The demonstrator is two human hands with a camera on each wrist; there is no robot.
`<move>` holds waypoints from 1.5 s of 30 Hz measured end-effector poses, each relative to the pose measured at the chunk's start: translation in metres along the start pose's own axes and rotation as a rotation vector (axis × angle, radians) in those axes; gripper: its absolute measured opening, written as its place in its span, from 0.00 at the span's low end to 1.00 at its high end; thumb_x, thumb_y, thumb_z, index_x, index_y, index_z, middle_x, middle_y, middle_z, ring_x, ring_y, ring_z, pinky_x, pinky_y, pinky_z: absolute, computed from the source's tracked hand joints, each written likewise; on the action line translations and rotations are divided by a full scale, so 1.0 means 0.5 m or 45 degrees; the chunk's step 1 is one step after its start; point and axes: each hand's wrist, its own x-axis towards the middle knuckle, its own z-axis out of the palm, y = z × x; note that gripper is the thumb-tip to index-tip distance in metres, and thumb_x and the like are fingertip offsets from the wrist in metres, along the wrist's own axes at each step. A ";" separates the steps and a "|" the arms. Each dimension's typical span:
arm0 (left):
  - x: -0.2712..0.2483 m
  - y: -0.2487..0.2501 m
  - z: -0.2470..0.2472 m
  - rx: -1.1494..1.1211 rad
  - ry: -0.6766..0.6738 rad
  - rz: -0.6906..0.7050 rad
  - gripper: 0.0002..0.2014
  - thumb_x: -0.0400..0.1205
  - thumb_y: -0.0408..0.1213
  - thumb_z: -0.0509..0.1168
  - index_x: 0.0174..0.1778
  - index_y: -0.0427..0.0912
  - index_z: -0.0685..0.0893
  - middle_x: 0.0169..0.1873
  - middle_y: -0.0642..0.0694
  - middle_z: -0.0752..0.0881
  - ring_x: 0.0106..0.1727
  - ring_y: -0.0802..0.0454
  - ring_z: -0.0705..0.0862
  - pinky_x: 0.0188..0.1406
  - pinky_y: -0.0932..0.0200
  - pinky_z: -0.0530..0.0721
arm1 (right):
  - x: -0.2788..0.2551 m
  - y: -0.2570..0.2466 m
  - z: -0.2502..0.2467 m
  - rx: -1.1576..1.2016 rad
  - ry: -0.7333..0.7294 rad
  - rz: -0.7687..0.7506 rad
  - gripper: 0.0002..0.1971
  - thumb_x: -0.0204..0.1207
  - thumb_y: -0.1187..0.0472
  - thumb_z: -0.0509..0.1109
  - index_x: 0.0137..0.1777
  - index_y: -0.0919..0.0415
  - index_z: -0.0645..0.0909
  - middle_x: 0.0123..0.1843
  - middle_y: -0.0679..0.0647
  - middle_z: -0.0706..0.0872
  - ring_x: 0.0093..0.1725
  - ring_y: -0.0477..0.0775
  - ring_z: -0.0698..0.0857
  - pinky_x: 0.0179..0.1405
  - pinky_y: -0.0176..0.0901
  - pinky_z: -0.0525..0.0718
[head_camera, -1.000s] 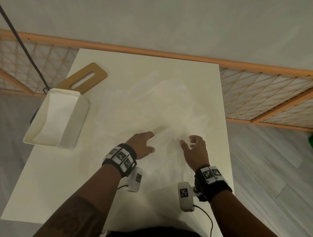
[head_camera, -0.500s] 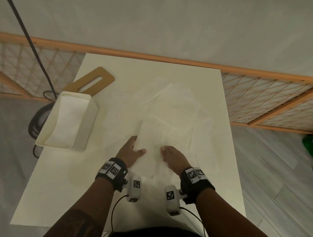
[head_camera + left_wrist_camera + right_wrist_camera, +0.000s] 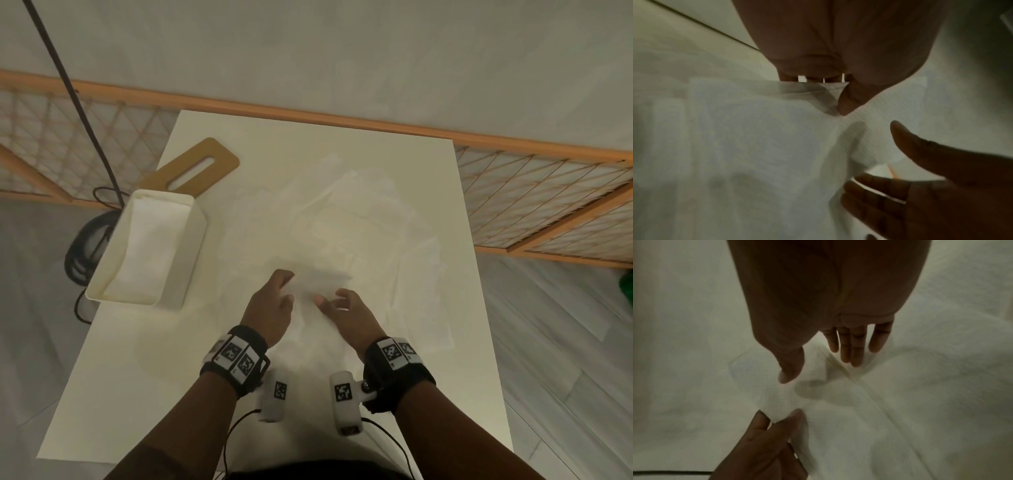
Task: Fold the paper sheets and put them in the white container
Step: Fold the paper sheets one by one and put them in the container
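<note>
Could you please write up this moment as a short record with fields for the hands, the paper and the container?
left hand: pinches a fold of the paper sheet between thumb and fingers
right hand: open, fingers spread, on or just over the same sheet; contact unclear
paper sheets: several white ones overlapping on the white table, not neatly stacked
white container: at the table's left edge, holds white paper
wooden board: behind the container

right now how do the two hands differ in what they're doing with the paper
The left hand pinches a lifted fold of the paper sheet between thumb and fingers; the right hand holds nothing. The left's fingers are curled; the right's are straight and spread above the paper. Both are over the same sheet on the table.
</note>
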 end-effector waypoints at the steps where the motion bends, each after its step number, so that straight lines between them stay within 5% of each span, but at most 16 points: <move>1: 0.000 0.005 -0.007 -0.125 -0.007 -0.058 0.17 0.85 0.32 0.64 0.69 0.49 0.75 0.61 0.49 0.86 0.60 0.47 0.86 0.65 0.46 0.84 | -0.009 -0.008 -0.002 0.075 0.000 -0.038 0.38 0.69 0.28 0.74 0.70 0.54 0.75 0.60 0.46 0.86 0.60 0.49 0.86 0.63 0.49 0.85; 3: -0.007 0.021 -0.020 -0.487 -0.033 -0.196 0.19 0.80 0.39 0.66 0.68 0.51 0.75 0.61 0.47 0.87 0.62 0.45 0.87 0.66 0.40 0.85 | -0.026 -0.027 -0.005 0.247 -0.094 -0.102 0.36 0.70 0.28 0.73 0.69 0.52 0.77 0.60 0.46 0.88 0.60 0.50 0.88 0.56 0.44 0.86; 6: -0.014 0.047 -0.026 -0.825 -0.189 -0.297 0.26 0.75 0.44 0.70 0.71 0.50 0.75 0.62 0.46 0.88 0.64 0.44 0.87 0.64 0.41 0.86 | -0.030 -0.043 0.007 0.381 -0.262 -0.213 0.31 0.76 0.36 0.74 0.75 0.48 0.76 0.65 0.48 0.89 0.64 0.51 0.89 0.63 0.51 0.87; 9: -0.011 0.066 -0.021 -0.630 -0.247 -0.211 0.29 0.77 0.49 0.71 0.74 0.54 0.70 0.63 0.50 0.86 0.64 0.48 0.87 0.63 0.42 0.87 | -0.025 -0.060 0.008 0.138 -0.136 -0.314 0.27 0.77 0.41 0.75 0.74 0.46 0.75 0.62 0.47 0.89 0.61 0.50 0.89 0.60 0.51 0.88; 12: -0.006 0.062 -0.029 -0.598 -0.207 -0.206 0.30 0.77 0.42 0.69 0.75 0.58 0.66 0.65 0.48 0.85 0.62 0.45 0.87 0.64 0.36 0.86 | -0.019 -0.057 -0.014 0.109 0.054 -0.272 0.25 0.76 0.43 0.76 0.69 0.47 0.73 0.61 0.45 0.87 0.57 0.48 0.88 0.59 0.53 0.89; 19: -0.021 0.069 -0.019 -0.844 -0.247 -0.339 0.36 0.67 0.33 0.68 0.73 0.55 0.70 0.67 0.42 0.83 0.69 0.38 0.82 0.70 0.34 0.81 | -0.024 -0.056 -0.030 0.148 -0.062 -0.200 0.27 0.80 0.46 0.74 0.76 0.49 0.71 0.63 0.49 0.87 0.59 0.51 0.89 0.64 0.59 0.88; 25: -0.030 0.090 -0.022 -0.883 -0.251 -0.442 0.43 0.63 0.29 0.66 0.76 0.51 0.62 0.66 0.38 0.80 0.68 0.35 0.80 0.68 0.34 0.83 | -0.039 -0.067 -0.009 -0.046 -0.152 -0.169 0.33 0.86 0.54 0.65 0.85 0.49 0.53 0.73 0.55 0.80 0.68 0.58 0.82 0.71 0.60 0.81; 28: -0.030 0.079 -0.044 -0.834 -0.202 -0.521 0.39 0.70 0.27 0.71 0.74 0.54 0.63 0.63 0.37 0.82 0.65 0.34 0.83 0.66 0.30 0.83 | -0.039 -0.072 0.002 0.032 -0.065 -0.248 0.32 0.84 0.65 0.62 0.79 0.40 0.52 0.66 0.59 0.85 0.59 0.59 0.86 0.65 0.64 0.85; 32: -0.043 0.044 -0.101 -0.565 -0.266 -0.459 0.29 0.81 0.33 0.71 0.73 0.55 0.66 0.56 0.39 0.88 0.56 0.38 0.89 0.55 0.39 0.89 | -0.042 -0.113 0.039 0.254 0.100 -0.268 0.33 0.82 0.69 0.63 0.70 0.30 0.55 0.56 0.57 0.87 0.53 0.59 0.89 0.58 0.67 0.88; 36: -0.060 0.014 -0.228 -0.214 0.087 -0.204 0.28 0.81 0.35 0.71 0.71 0.58 0.66 0.56 0.44 0.86 0.53 0.45 0.87 0.53 0.51 0.86 | -0.051 -0.194 0.131 0.248 -0.032 -0.403 0.28 0.80 0.71 0.63 0.67 0.36 0.72 0.58 0.52 0.87 0.55 0.62 0.88 0.58 0.70 0.88; 39: -0.064 -0.016 -0.345 -0.032 0.356 -0.042 0.22 0.81 0.31 0.69 0.66 0.55 0.70 0.56 0.48 0.83 0.52 0.48 0.84 0.47 0.60 0.80 | -0.034 -0.277 0.230 0.031 -0.152 -0.605 0.18 0.74 0.62 0.66 0.56 0.38 0.86 0.61 0.44 0.88 0.58 0.63 0.87 0.61 0.69 0.86; 41: -0.066 -0.041 -0.414 0.054 0.482 0.052 0.15 0.82 0.30 0.67 0.60 0.52 0.77 0.56 0.51 0.83 0.52 0.52 0.82 0.45 0.63 0.76 | -0.019 -0.333 0.294 -0.048 -0.148 -0.737 0.17 0.76 0.62 0.67 0.56 0.39 0.87 0.64 0.45 0.85 0.60 0.52 0.85 0.64 0.57 0.85; 43: -0.061 -0.074 -0.464 0.088 0.595 0.116 0.11 0.82 0.28 0.67 0.56 0.48 0.82 0.56 0.50 0.82 0.55 0.55 0.80 0.53 0.60 0.75 | -0.008 -0.384 0.346 -0.079 -0.102 -0.866 0.18 0.79 0.68 0.68 0.59 0.44 0.86 0.64 0.46 0.82 0.58 0.45 0.83 0.60 0.37 0.81; 45: -0.043 -0.118 -0.488 0.164 0.632 0.110 0.09 0.82 0.27 0.67 0.54 0.45 0.84 0.57 0.50 0.81 0.58 0.56 0.78 0.60 0.61 0.73 | 0.014 -0.412 0.391 -0.176 -0.078 -0.906 0.18 0.80 0.71 0.67 0.63 0.49 0.85 0.66 0.48 0.79 0.60 0.46 0.81 0.59 0.29 0.76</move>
